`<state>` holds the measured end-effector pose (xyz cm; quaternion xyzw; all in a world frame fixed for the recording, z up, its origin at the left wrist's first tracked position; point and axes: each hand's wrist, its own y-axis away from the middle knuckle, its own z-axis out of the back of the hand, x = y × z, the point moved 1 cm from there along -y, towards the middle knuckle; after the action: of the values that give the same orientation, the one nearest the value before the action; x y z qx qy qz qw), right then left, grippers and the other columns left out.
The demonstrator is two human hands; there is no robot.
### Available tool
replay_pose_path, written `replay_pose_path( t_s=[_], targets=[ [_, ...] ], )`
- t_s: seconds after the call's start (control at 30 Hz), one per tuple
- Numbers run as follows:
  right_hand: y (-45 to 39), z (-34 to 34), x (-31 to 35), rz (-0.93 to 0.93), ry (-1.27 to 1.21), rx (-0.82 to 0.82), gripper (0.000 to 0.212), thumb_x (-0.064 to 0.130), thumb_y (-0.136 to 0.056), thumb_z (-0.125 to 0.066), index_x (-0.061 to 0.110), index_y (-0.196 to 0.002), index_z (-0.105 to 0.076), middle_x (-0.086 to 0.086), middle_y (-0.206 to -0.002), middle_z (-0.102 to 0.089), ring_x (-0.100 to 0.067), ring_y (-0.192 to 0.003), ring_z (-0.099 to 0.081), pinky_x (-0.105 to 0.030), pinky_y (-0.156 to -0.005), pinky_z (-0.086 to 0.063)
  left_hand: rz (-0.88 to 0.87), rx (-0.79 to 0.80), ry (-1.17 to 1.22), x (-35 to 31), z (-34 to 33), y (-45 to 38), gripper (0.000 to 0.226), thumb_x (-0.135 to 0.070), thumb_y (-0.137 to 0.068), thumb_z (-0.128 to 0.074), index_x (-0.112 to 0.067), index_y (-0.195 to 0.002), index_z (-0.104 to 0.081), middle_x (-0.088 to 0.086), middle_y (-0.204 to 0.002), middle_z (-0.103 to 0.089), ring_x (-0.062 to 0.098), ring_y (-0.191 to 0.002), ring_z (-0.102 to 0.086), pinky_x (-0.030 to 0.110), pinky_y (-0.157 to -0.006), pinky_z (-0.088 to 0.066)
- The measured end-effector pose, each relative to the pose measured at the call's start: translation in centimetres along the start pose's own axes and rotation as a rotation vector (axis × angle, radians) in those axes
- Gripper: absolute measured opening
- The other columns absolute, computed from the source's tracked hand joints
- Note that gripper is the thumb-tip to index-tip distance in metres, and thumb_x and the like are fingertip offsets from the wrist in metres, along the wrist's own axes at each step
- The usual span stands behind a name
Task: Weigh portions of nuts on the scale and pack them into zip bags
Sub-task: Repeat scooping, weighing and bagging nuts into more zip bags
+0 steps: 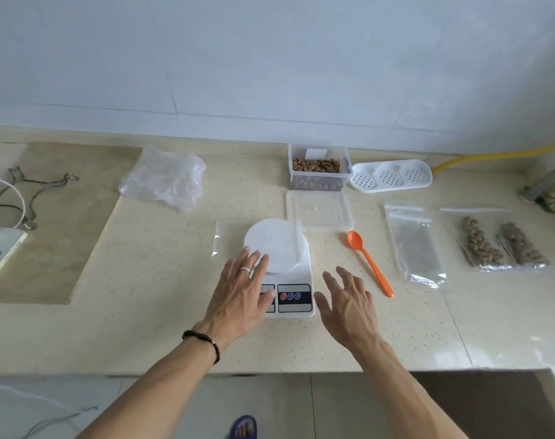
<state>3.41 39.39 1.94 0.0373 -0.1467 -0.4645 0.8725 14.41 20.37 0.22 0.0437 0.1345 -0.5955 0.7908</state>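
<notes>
A speckled countertop point(143, 327) under white tiles carries the kitchen scale point(296, 270) near its front edge. The left hand point(241, 293), released, rests fingers on it; the right hand point(349, 304) hovers open beside. An empty zip bag point(415, 245) and orange spoon point(369, 263) lie rightward, the nut container point(317, 167) by the back edge. The display should be zeroed and steadied before nuts are scooped.

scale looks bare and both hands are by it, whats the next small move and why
Probably the right hand should pick up the orange spoon lying just beside it. The scale platform holds no nuts, the nut container stands open behind, and both hands are empty; the left hand rests on the scale's front.
</notes>
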Motion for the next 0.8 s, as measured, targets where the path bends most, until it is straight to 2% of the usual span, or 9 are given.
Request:
replay_pose_path(
  t_s=[0.1, 0.17, 0.23, 0.33, 0.43, 0.5, 0.6, 0.8],
  targets=[
    [-0.8, 1.1, -1.7, -0.104, -0.067, -0.055, 0.050, 0.042, -0.099, -0.045, 0.019, -0.144, -0.043, -0.004, -0.152, -0.038, -0.026, -0.138, -0.034, -0.043, -0.107, -0.034, -0.072, 0.030, -0.007, -1.4, 0.2, -3.0, 0.062, -0.043, -0.092, -0.045, -0.005, -0.141, -0.043, 0.014, -0.142, -0.048, 0.035, -0.140, -0.035, 0.053, -0.109, -0.037],
    [-1.2, 1.6, -3.3, -0.180, -0.093, -0.103, 0.044, 0.036, -0.098, -0.051, 0.015, -0.136, -0.050, -0.006, -0.141, -0.050, -0.029, -0.127, -0.044, -0.043, -0.100, -0.040, -0.124, 0.047, -0.011, -2.7, 0.0, -4.8, 0.062, -0.043, -0.091, -0.042, -0.005, -0.139, -0.045, 0.015, -0.141, -0.050, 0.035, -0.139, -0.037, 0.053, -0.110, -0.036],
    [-1.4, 2.1, -5.2, -0.268, -0.129, -0.136, 0.037, 0.031, -0.096, -0.054, 0.012, -0.128, -0.054, -0.008, -0.122, -0.058, -0.030, -0.114, -0.050, -0.041, -0.089, -0.045, -0.179, 0.080, 0.001, -4.1, -0.5, -6.3, 0.061, -0.039, -0.092, -0.050, -0.006, -0.142, -0.042, 0.014, -0.145, -0.046, 0.034, -0.143, -0.031, 0.053, -0.113, -0.029],
    [-2.1, 2.6, -7.9, -0.373, -0.192, -0.209, 0.024, 0.024, -0.095, -0.056, 0.007, -0.110, -0.062, -0.009, -0.100, -0.059, -0.032, -0.101, -0.054, -0.037, -0.076, -0.042, -0.232, 0.116, -0.014, -5.6, -1.4, -8.6, 0.063, -0.040, -0.093, -0.050, -0.006, -0.145, -0.040, 0.014, -0.149, -0.042, 0.033, -0.146, -0.025, 0.053, -0.116, -0.024],
    [-3.4, 2.1, -9.7, -0.400, -0.160, -0.205, 0.014, 0.020, -0.094, -0.056, 0.008, -0.096, -0.062, -0.007, -0.093, -0.058, -0.030, -0.097, -0.053, -0.035, -0.070, -0.042, -0.249, 0.160, -0.061, -6.7, -2.3, -10.4, 0.066, -0.045, -0.092, -0.038, -0.007, -0.146, -0.039, 0.014, -0.150, -0.041, 0.031, -0.147, -0.022, 0.052, -0.116, -0.021],
    [-4.2, 1.3, -10.0, -0.374, -0.135, -0.200, 0.007, 0.015, -0.091, -0.054, 0.009, -0.086, -0.057, -0.005, -0.086, -0.057, -0.029, -0.093, -0.052, -0.033, -0.063, -0.037, -0.249, 0.173, -0.101, -7.2, -3.0, -11.1, 0.068, -0.047, -0.091, -0.030, -0.007, -0.145, -0.042, 0.014, -0.147, -0.044, 0.031, -0.146, -0.025, 0.053, -0.114, -0.025],
    [-5.4, -0.1, -10.4, -0.333, -0.143, -0.206, 0.007, 0.008, -0.087, -0.053, 0.009, -0.084, -0.059, -0.005, -0.081, -0.058, -0.029, -0.085, -0.054, -0.033, -0.060, -0.034, -0.253, 0.213, -0.142, -7.6, -3.8, -11.7, 0.069, -0.049, -0.089, -0.027, -0.008, -0.141, -0.046, 0.014, -0.143, -0.049, 0.032, -0.143, -0.031, 0.054, -0.111, -0.031],
    [-6.2, -0.3, -10.9, -0.364, -0.410, -0.241, 0.019, 0.008, -0.090, -0.052, 0.009, -0.094, -0.071, -0.005, -0.087, -0.059, -0.029, -0.075, -0.057, -0.037, -0.065, -0.048, -0.196, 0.198, -0.138, -6.8, -3.3, -12.3, 0.069, -0.051, -0.090, -0.029, -0.008, -0.143, -0.043, 0.013, -0.146, -0.045, 0.032, -0.144, -0.028, 0.054, -0.114, -0.028]
  ],
)
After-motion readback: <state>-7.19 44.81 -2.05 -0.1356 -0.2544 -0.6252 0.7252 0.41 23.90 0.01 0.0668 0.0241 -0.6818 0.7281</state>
